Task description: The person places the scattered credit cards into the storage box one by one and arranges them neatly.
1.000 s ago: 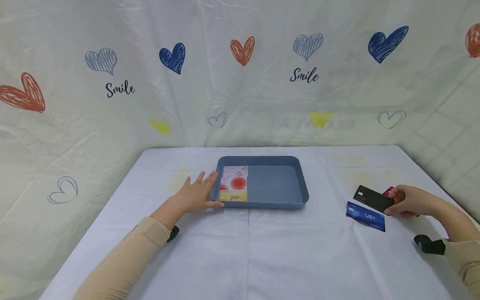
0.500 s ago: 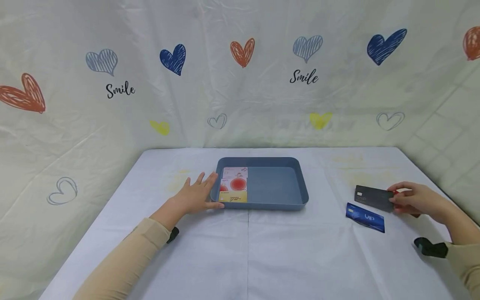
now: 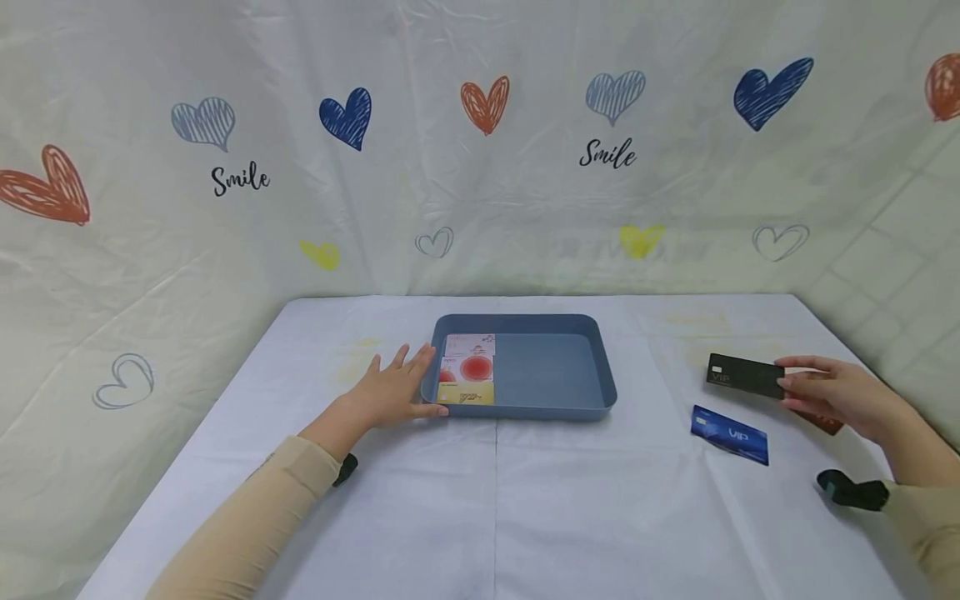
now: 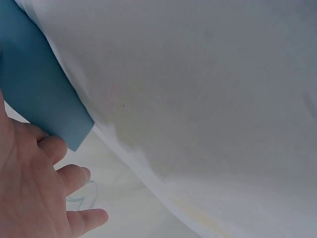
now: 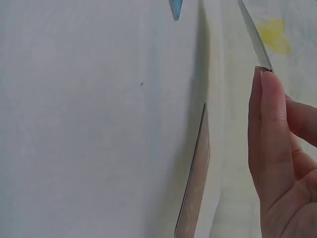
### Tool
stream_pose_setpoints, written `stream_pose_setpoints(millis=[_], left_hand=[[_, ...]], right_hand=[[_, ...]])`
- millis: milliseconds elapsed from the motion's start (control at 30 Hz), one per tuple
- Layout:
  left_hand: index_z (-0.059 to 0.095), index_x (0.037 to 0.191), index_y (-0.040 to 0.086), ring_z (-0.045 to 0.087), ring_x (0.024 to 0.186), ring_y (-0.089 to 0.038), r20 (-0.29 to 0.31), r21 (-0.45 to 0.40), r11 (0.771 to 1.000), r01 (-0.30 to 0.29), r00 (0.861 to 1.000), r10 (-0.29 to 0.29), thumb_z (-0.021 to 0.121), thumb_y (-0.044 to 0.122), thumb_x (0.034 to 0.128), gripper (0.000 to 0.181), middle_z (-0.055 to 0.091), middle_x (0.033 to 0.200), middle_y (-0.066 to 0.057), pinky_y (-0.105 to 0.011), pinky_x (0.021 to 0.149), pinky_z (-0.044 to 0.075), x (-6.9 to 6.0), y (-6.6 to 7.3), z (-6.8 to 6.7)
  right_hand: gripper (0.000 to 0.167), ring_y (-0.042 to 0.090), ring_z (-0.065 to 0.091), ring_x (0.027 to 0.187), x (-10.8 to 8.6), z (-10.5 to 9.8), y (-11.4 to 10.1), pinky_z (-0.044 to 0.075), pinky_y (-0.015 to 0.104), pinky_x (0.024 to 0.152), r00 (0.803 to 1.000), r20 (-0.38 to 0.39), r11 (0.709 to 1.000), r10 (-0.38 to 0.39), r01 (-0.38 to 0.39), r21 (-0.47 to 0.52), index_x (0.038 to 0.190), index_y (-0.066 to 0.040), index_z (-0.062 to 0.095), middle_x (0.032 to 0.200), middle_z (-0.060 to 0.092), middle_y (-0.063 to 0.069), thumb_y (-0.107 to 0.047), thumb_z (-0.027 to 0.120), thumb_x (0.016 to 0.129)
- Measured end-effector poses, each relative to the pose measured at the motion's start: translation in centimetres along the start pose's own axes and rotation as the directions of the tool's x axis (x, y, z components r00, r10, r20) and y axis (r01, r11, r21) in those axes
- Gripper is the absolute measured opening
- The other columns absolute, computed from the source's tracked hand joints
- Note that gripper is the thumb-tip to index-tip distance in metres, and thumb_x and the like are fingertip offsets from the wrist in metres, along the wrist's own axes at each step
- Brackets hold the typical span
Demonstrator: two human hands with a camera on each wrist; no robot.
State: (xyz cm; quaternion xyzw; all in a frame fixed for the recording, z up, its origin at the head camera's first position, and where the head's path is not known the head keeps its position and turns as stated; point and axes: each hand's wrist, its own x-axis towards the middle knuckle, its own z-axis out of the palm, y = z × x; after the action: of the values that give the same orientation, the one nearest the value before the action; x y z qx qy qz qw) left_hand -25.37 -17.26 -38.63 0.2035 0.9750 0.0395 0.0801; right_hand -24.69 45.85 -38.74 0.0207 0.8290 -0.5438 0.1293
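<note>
My right hand (image 3: 847, 396) pinches the short right edge of a black VIP card (image 3: 746, 375). In the right wrist view that card (image 5: 256, 37) appears nearly edge-on at the fingertips. Partly hidden below the hand lies a reddish card (image 3: 821, 421) on the table. A blue VIP card (image 3: 730, 435) rests in front of the black one. My left hand (image 3: 386, 393), fingers spread, touches the left side of a blue-grey tray (image 3: 555, 408). Inside the tray's left part, overlapping, lie a pink card (image 3: 471, 342), a card with red circles (image 3: 457, 367) and a yellow card (image 3: 465, 394).
A white cloth (image 3: 585, 517) covers the table. Behind it hangs a pale sheet (image 3: 540, 192) printed with hearts and "Smile". Another sheet side closes in on the right, near my right arm.
The black card has risen off its place by the blue card and moved slightly away from me with my right hand, showing more of the reddish card. My left hand stays put.
</note>
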Motion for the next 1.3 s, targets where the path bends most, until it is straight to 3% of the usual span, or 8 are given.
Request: stream_pose_setpoints(millis=[333, 500, 700, 833, 933, 1000, 1133, 1300], left_hand=[[0.011, 0.165, 0.007, 0.006, 0.156, -0.039, 0.005, -0.009, 1.000, 0.002, 1.000, -0.002, 0.061, 0.069, 0.0919, 0.108, 0.014, 0.171, -0.010, -0.069, 0.118, 0.007, 0.0, -0.1, 0.0], [0.011, 0.165, 0.007, 0.006, 0.156, -0.039, 0.004, -0.012, 1.000, -0.002, 1.000, 0.002, 0.061, 0.069, 0.0920, 0.108, 0.013, 0.171, -0.009, -0.069, 0.118, 0.007, 0.1, -0.2, 0.1], [0.011, 0.165, 0.007, 0.006, 0.156, -0.039, 0.003, -0.010, 1.000, -0.004, 1.000, 0.004, 0.060, 0.070, 0.0919, 0.108, 0.013, 0.171, -0.009, -0.070, 0.118, 0.007, 0.2, -0.2, 0.2], [0.011, 0.166, 0.008, 0.006, 0.156, -0.038, 0.000, -0.004, 1.000, -0.001, 1.000, 0.001, 0.060, 0.070, 0.0919, 0.108, 0.013, 0.171, -0.009, -0.069, 0.118, 0.007, 0.2, -0.3, 0.2], [0.011, 0.165, 0.008, 0.007, 0.156, -0.038, -0.002, -0.003, 1.000, -0.005, 1.000, 0.005, 0.060, 0.070, 0.0919, 0.108, 0.014, 0.171, -0.009, -0.069, 0.118, 0.008, 0.3, -0.3, 0.4], [0.011, 0.165, 0.008, 0.007, 0.156, -0.038, -0.002, -0.001, 1.000, -0.006, 1.000, 0.006, 0.059, 0.071, 0.0917, 0.108, 0.014, 0.171, -0.009, -0.069, 0.118, 0.008, 0.3, -0.3, 0.4], [0.010, 0.166, 0.008, 0.006, 0.156, -0.038, 0.004, 0.010, 1.000, -0.005, 1.000, 0.005, 0.059, 0.071, 0.0917, 0.109, 0.013, 0.171, -0.008, -0.069, 0.118, 0.008, 0.3, -0.3, 0.4], [0.010, 0.166, 0.008, 0.006, 0.156, -0.038, 0.007, 0.012, 1.000, -0.001, 1.000, 0.001, 0.059, 0.072, 0.0918, 0.109, 0.013, 0.171, -0.009, -0.069, 0.118, 0.008, 0.4, -0.4, 0.4]], right_hand=[[0.027, 0.013, 0.074, 0.086, 1.1, 1.6, -2.3, 0.060, 0.028, 0.078, 0.999, 0.005, 0.999, -0.052, 0.052, 0.010, 0.103, -0.045, 0.058, 0.096, 0.065, -0.012, -0.019, 0.055, 0.108], [0.017, 0.013, 0.073, 0.087, 1.8, 2.9, -3.9, 0.059, 0.028, 0.080, 0.998, 0.009, 0.998, -0.066, 0.066, 0.009, 0.120, -0.027, 0.058, 0.097, 0.065, -0.010, -0.016, 0.056, 0.107], [0.043, 0.010, 0.072, 0.088, 3.0, 4.2, -5.6, 0.058, 0.027, 0.083, 0.998, 0.014, 0.998, -0.064, 0.064, -0.014, 0.145, 0.003, 0.039, 0.099, 0.064, -0.009, -0.015, 0.053, 0.108], [0.033, 0.008, 0.072, 0.088, 3.7, 5.0, -6.4, 0.058, 0.026, 0.084, 0.998, 0.014, 0.997, -0.069, 0.068, 0.038, 0.139, -0.008, 0.050, 0.098, 0.064, -0.010, -0.016, 0.056, 0.107], [0.017, 0.008, 0.071, 0.086, 4.1, 5.6, -6.6, 0.058, 0.025, 0.082, 0.996, 0.032, 0.985, -0.078, 0.073, 0.154, 0.116, -0.026, 0.064, 0.097, 0.065, -0.010, -0.013, 0.058, 0.106], [0.026, 0.009, 0.071, 0.086, 4.4, 6.0, -6.6, 0.059, 0.025, 0.081, 0.996, 0.050, 0.963, -0.079, 0.064, 0.261, 0.102, -0.032, 0.070, 0.097, 0.065, -0.007, -0.009, 0.059, 0.105], [0.035, 0.012, 0.072, 0.084, 4.7, 7.0, -6.8, 0.059, 0.026, 0.079, 0.994, 0.074, 0.909, -0.086, 0.048, 0.413, 0.094, -0.030, 0.076, 0.096, 0.066, -0.003, -0.001, 0.058, 0.103], [0.034, 0.013, 0.072, 0.082, 4.7, 8.3, -7.6, 0.060, 0.027, 0.078, 0.993, 0.066, 0.887, -0.101, 0.059, 0.458, 0.095, -0.028, 0.075, 0.094, 0.066, -0.001, 0.001, 0.058, 0.103]])
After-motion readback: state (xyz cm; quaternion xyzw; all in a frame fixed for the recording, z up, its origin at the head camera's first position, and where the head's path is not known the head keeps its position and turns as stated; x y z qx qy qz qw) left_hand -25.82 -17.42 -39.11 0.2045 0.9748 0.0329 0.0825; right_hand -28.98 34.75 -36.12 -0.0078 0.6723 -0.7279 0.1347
